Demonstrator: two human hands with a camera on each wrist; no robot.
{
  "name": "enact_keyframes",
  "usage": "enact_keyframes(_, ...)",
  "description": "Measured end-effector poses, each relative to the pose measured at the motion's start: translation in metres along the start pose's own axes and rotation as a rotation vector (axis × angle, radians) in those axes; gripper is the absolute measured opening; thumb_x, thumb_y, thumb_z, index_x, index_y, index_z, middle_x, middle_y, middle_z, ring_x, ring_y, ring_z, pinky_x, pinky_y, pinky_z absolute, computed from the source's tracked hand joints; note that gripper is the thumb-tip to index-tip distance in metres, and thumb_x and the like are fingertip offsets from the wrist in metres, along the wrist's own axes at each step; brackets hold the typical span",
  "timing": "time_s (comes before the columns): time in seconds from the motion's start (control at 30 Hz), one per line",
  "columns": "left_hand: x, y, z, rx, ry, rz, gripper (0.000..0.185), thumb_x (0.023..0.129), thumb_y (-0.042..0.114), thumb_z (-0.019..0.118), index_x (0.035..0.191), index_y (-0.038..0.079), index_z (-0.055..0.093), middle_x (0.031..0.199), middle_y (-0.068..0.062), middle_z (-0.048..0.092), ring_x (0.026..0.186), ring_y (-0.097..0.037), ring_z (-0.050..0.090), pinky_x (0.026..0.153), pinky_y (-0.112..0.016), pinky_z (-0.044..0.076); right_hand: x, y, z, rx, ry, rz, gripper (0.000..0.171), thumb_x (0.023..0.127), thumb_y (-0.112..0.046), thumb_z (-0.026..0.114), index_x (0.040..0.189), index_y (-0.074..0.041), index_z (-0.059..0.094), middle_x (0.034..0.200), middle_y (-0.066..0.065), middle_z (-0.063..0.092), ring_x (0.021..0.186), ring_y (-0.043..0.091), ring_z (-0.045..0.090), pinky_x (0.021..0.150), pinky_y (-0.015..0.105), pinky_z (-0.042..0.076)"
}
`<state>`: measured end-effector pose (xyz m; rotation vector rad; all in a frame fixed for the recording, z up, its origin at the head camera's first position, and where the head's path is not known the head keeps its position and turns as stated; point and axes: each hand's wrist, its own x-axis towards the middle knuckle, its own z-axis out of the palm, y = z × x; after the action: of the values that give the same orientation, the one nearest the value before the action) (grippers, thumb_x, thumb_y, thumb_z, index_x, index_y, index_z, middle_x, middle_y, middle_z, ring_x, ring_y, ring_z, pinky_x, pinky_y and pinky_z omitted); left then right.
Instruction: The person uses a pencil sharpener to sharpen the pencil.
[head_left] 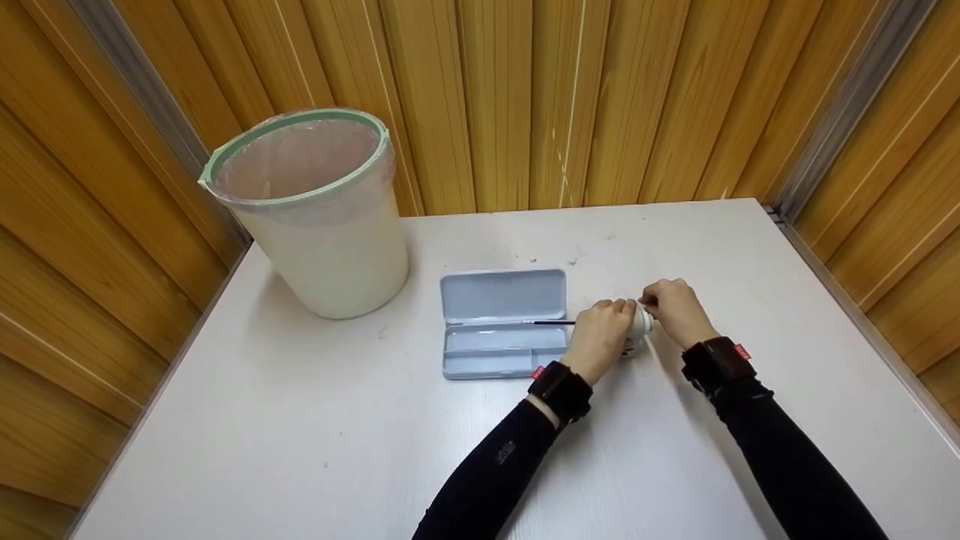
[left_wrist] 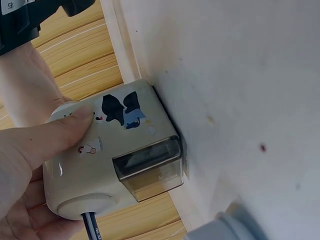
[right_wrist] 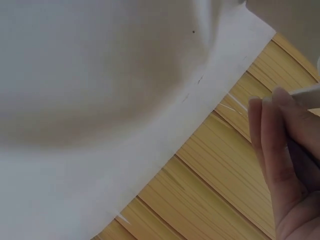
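Note:
In the head view my left hand (head_left: 600,337) grips a white pencil sharpener (head_left: 643,321) on the table. The left wrist view shows its thumb across the top of the sharpener (left_wrist: 107,165), which has dark stickers and a clear shavings drawer (left_wrist: 152,172). A dark pencil (left_wrist: 91,226) sticks out of its round front; in the head view the pencil (head_left: 553,322) points left over the open pencil case (head_left: 502,296). At the sharpener's other end my right hand (head_left: 677,309) pinches the pale crank (right_wrist: 306,96), seen in the right wrist view between thumb and fingers.
The light blue pencil case lies with its lid folded back, left of my left hand. A cream bin (head_left: 337,262) with a green rim and a plastic liner stands at the back left of the white table (head_left: 300,435). Wood-panelled walls (head_left: 495,105) enclose the table.

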<state>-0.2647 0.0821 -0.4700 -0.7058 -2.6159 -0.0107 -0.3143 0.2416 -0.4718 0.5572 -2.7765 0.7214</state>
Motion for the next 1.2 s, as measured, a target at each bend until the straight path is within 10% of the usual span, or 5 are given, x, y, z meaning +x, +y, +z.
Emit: enact_keyframes(1.2,0.0,0.004,0.002,0.014,0.051,-0.028,0.032,0.08,0.017,0.075,0.112,0.015,0.069,0.099,0.006,0.073,0.082,-0.008,0.068,0.067,-0.02,0.056,-0.018,0.002,0.001,0.033,-0.23,0.05,0.01,0.066,0.013,0.068,0.067,0.003,0.067,0.064,0.011,0.066,0.057,0.016,0.05,0.057,0.028,0.043)
